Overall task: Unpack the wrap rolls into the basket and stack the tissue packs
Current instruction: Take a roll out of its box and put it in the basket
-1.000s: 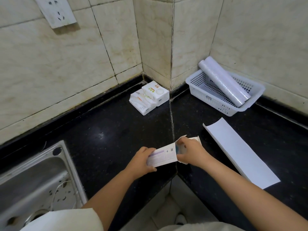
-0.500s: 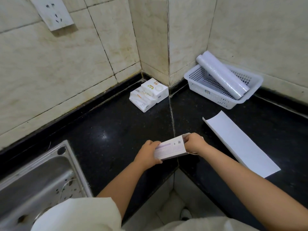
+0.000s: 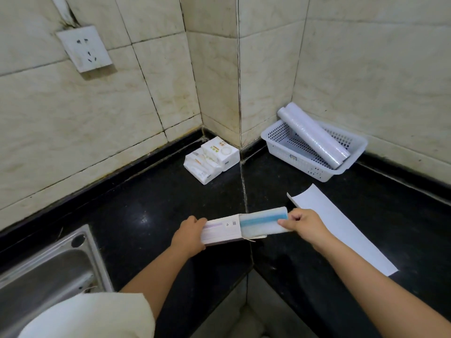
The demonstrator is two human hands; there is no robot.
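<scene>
My left hand (image 3: 189, 234) grips the closed end of a long white carton (image 3: 222, 231) held level above the black counter's inner corner. My right hand (image 3: 302, 225) pinches the end of a wrap roll with a blue stripe (image 3: 263, 222), which sticks halfway out of the carton's open end. A white perforated basket (image 3: 314, 167) sits at the back right against the wall, with two white wrap rolls (image 3: 312, 135) lying slanted across it. White tissue packs (image 3: 211, 158) lie in a loose pile in the wall corner.
An empty flattened white carton (image 3: 341, 228) lies on the counter to the right of my right hand. A steel sink (image 3: 48, 272) occupies the lower left. A wall socket (image 3: 84, 48) is on the tiled wall at upper left. The counter's front edge drops away between my arms.
The carton's end has been opened and my right hand has drawn the blue-striped roll partway out to the right. My left hand keeps hold of the carton.
</scene>
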